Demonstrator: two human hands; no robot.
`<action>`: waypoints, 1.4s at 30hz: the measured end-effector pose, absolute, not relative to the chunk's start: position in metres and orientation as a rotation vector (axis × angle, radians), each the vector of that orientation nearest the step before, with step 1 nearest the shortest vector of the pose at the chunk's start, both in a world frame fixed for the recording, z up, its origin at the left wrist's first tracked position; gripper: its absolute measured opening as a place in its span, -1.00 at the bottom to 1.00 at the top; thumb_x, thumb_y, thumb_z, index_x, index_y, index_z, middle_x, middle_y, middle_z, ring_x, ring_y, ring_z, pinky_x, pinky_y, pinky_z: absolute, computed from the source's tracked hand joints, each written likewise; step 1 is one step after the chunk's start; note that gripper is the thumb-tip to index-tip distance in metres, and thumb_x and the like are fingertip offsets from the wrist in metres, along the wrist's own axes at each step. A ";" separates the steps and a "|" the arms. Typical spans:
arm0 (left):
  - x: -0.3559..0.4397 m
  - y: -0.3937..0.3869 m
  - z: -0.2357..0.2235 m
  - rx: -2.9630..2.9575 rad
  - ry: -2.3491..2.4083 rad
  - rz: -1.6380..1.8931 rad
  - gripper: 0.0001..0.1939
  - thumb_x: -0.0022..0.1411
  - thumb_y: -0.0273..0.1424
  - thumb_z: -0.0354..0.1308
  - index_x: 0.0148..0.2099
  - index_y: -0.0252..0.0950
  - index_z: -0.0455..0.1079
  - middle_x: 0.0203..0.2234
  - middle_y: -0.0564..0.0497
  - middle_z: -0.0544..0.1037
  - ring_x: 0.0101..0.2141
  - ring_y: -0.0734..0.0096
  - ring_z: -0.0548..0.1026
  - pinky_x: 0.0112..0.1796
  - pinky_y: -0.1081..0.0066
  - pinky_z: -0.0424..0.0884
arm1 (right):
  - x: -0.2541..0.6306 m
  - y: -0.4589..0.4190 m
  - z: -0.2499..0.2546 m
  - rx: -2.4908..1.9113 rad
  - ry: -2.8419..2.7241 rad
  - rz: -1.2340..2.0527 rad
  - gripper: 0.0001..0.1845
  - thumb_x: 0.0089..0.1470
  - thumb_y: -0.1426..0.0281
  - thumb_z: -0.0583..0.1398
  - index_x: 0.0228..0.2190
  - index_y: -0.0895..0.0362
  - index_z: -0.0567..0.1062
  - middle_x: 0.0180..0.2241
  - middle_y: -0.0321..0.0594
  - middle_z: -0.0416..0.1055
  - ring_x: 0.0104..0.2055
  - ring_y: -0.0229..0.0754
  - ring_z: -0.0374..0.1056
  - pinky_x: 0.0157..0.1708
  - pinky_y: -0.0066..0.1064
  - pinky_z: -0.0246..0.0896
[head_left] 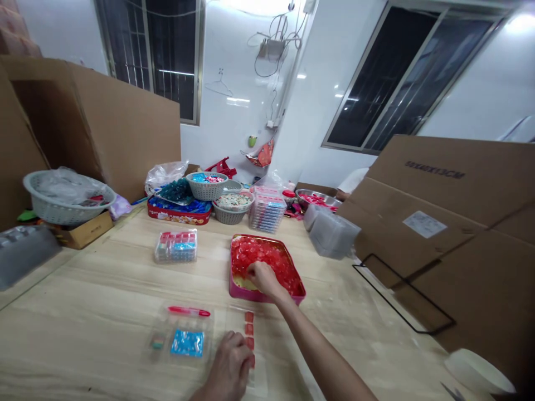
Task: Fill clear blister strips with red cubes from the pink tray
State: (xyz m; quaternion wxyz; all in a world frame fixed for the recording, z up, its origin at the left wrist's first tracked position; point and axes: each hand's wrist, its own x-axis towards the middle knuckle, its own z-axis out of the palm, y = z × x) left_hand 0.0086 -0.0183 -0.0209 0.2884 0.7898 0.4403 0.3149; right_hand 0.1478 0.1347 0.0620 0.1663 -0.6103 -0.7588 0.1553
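R hand [261, 275] is down in the pink tin [251, 296], fingers curled in and touching the loose red pcs [267, 253] near the tin's front L part, where some bare bottom shows. L hand [232, 359] is low over the bench [104, 301], half closed, fingers bent at the near end of a row of red packets [249, 328]; both hands are a bit blurred, so can't tell if either grips a pc. Row lies nearer the person than the tin, long axis running straight away from the person, toward the tin's front wall. Just L of the L hand: clear tray [186, 323] w/ a red pen [189, 311] along its far side, long axis L–R, plus a blue packet [187, 343], also longer L–R, and a small striped pc [157, 341] at L. Beyond, a filled clear pack [176, 247] sits L of the tin; farther back, a stack of clear boxes [268, 210] and a grey basket [232, 216] side by side. Big carton [443, 200] stands at far R.
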 end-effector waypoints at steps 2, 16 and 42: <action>0.009 -0.017 -0.022 2.149 1.150 0.868 -0.79 0.15 -0.57 -0.04 -0.44 -0.33 0.40 -0.43 -0.09 0.44 -0.32 0.29 0.36 -0.26 0.31 0.25 | 0.138 0.145 0.058 -1.799 -2.145 0.449 -0.84 -0.20 0.64 0.18 -0.50 0.24 0.52 -0.36 0.04 0.53 -0.20 -0.01 0.42 -0.26 -0.39 0.22; 0.010 -0.009 0.016 1.481 1.187 1.111 -0.82 0.14 -0.39 0.01 -0.43 -0.33 0.38 -0.49 -0.03 0.45 -0.40 0.34 0.39 -0.35 0.38 0.26 | 0.182 0.083 0.065 -1.547 -1.743 1.157 -0.75 -0.04 0.27 0.19 -0.38 0.23 0.47 -0.57 -0.25 0.46 -0.58 -0.29 0.34 -0.54 -0.48 0.25; -0.005 -0.016 0.025 1.285 0.811 1.105 -0.62 -0.05 -0.59 0.10 -0.11 -0.31 0.41 -0.26 -0.07 0.56 -0.22 0.32 0.50 -0.14 0.34 0.40 | 0.151 -0.030 0.057 -1.137 -1.669 0.908 -0.95 0.00 0.47 0.18 -0.46 0.15 0.47 -0.42 -0.24 0.35 -0.40 -0.25 0.32 -0.45 -0.48 0.22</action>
